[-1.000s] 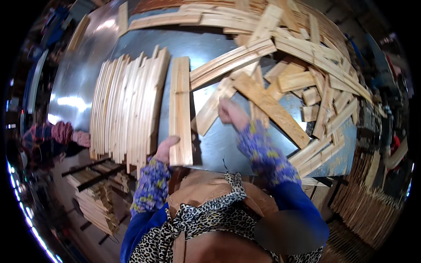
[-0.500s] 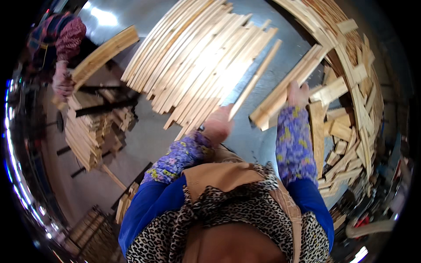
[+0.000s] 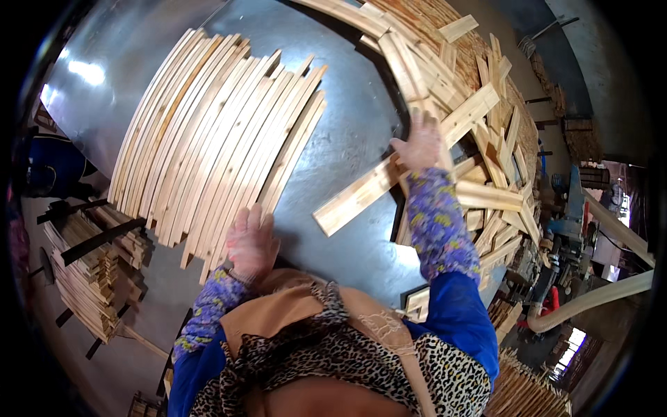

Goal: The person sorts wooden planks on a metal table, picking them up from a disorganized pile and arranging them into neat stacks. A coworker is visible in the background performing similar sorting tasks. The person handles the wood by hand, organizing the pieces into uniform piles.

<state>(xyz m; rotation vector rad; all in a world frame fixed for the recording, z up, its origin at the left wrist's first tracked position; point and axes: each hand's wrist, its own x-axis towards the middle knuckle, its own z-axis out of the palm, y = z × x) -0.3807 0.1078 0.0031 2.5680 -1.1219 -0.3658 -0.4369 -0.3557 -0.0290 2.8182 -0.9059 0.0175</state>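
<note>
Hands and timber at a metal table. The left hand, fingers extended, lies at the near end of a row of wooden strips on the table's left; their long axes run from lower left to upper right. Well apart from it, the right hand, thumb spread, reaches over the near end of a board pointing from upper left to lower right. Lettering within the apron's pale motif cannot be determined.

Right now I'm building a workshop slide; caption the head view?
Left hand at the near end of aligned wooden strips; right hand at jumbled boards.
</note>
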